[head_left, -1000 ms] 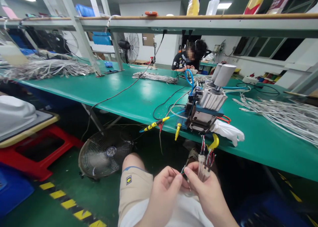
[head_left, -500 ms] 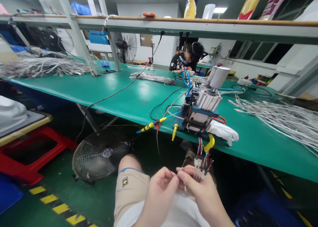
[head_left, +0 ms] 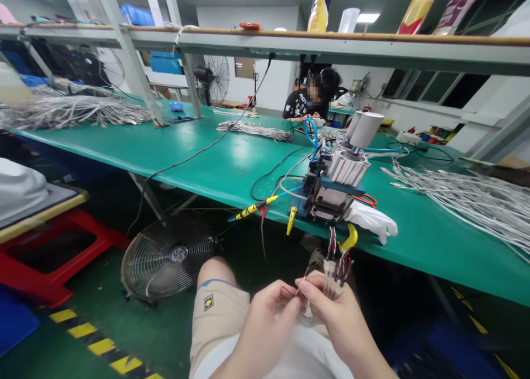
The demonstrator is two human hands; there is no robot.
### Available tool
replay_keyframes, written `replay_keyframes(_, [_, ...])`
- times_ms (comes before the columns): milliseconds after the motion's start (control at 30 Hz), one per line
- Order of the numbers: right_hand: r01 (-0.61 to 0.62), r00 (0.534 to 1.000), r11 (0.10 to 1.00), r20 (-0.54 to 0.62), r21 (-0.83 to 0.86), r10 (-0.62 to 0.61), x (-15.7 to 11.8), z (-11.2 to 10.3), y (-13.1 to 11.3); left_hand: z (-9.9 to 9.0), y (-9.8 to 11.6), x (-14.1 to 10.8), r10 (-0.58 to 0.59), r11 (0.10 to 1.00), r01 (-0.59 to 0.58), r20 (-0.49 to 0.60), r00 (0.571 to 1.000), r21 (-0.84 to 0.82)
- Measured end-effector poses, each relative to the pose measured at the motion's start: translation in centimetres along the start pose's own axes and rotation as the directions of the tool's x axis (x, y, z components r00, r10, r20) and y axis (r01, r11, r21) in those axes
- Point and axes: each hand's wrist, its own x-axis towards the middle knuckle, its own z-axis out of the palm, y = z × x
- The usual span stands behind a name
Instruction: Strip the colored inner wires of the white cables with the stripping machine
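Observation:
Above my lap, my left hand [head_left: 269, 318] pinches a thin dark wire between thumb and forefinger. Close against it, my right hand [head_left: 331, 307] is closed round several cables [head_left: 330, 274], whose pale ends and red, black, white and green wires [head_left: 343, 266] fan upward past the fingers. Its thumb and forefinger also pinch at a fine wire by the left fingertips. Where these fine wires lead is hidden by the fingers. Just beyond the hands, at the bench edge, stands a pneumatic press [head_left: 337, 185] with a yellow curved piece [head_left: 350, 237] at its front.
The green bench [head_left: 199, 158] carries bundles of grey cables at left [head_left: 78, 111] and right [head_left: 467, 196]. A white glove [head_left: 372, 220] lies beside the press. A floor fan [head_left: 169, 260] stands under the bench, left of my knee. A co-worker [head_left: 304, 103] sits across the bench.
My fingertips have shifted slightly at the fine wires, and my left thumb has moved a little. The cables in my right hand stay about where they were.

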Motion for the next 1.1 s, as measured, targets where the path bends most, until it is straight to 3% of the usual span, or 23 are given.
replay_keyframes(167, [-0.002, 1.0, 1.0, -0.013, 0.01, 0.002, 0.1, 0.0, 0.1, 0.1, 0.0, 0.2, -0.052, 0.997, 0.051, -0.02, 0.998, -0.064])
replay_keyframes(333, [0.039, 0.999, 0.999, -0.006, -0.013, -0.039, 0.3, -0.2, 0.3, 0.0, 0.2, 0.0, -0.054, 0.999, 0.054, -0.035, 0.998, 0.001])
replay_keyframes(567, [-0.065, 0.997, 0.99, 0.059, 0.122, 0.058, 0.2, -0.4, 0.6, -0.7, -0.5, -0.6, 0.216, 0.944, -0.221, 0.047, 0.975, 0.245])
replay_keyframes(667, [0.041, 0.999, 0.999, 0.021, -0.009, -0.04, 0.2, -0.4, 0.4, -0.5, 0.0, -0.7, 0.177, 0.949, -0.185, 0.054, 0.983, 0.256])
replay_keyframes(767, [0.129, 0.992, 0.985, 0.024, -0.118, -0.127, 0.0, -0.3, -0.1, -0.3, 0.7, -0.6, 0.109, 0.965, -0.139, 0.142, 0.984, 0.224])
replay_keyframes(867, [0.116, 0.992, 0.99, 0.066, -0.079, -0.111, -0.2, 0.0, -0.6, -0.2, 0.9, -0.3, 0.085, 0.977, -0.12, 0.191, 0.978, 0.176])
replay_keyframes(1100, [0.103, 0.99, 0.993, 0.101, -0.055, -0.097, -0.3, 0.2, -1.2, 0.1, 0.1, -0.1, 0.116, 0.977, -0.133, 0.109, 0.987, 0.166])
